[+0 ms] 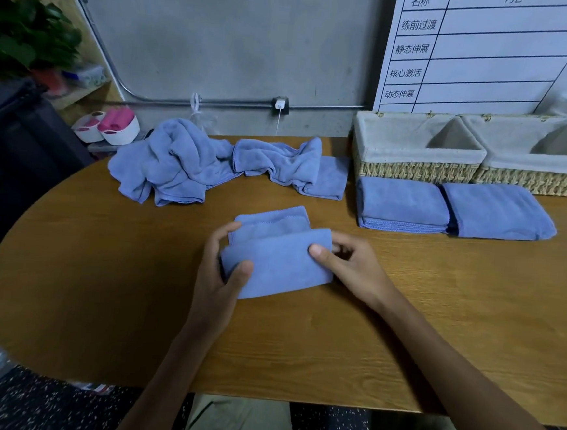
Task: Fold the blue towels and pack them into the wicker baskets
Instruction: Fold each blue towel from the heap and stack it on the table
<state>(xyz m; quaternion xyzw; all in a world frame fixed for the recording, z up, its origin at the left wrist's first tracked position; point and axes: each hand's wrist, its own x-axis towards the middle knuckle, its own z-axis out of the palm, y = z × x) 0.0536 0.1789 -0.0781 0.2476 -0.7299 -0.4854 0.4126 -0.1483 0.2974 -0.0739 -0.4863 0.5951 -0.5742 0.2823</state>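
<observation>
At frame centre, the left hand and right hand pinch opposite ends of a half-folded towel. Thumbs lie on top, fingers curl behind.

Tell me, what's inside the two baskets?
Only pale cloth lining shows inside the left basket and the right basket. No towels show, but the front walls hide the bottoms.

On the wooden table, the left hand and the right hand grip the two ends of a folded blue towel. Behind this towel lies a heap of loose towels. To its right, two folded towels lie just before two wicker baskets.
</observation>
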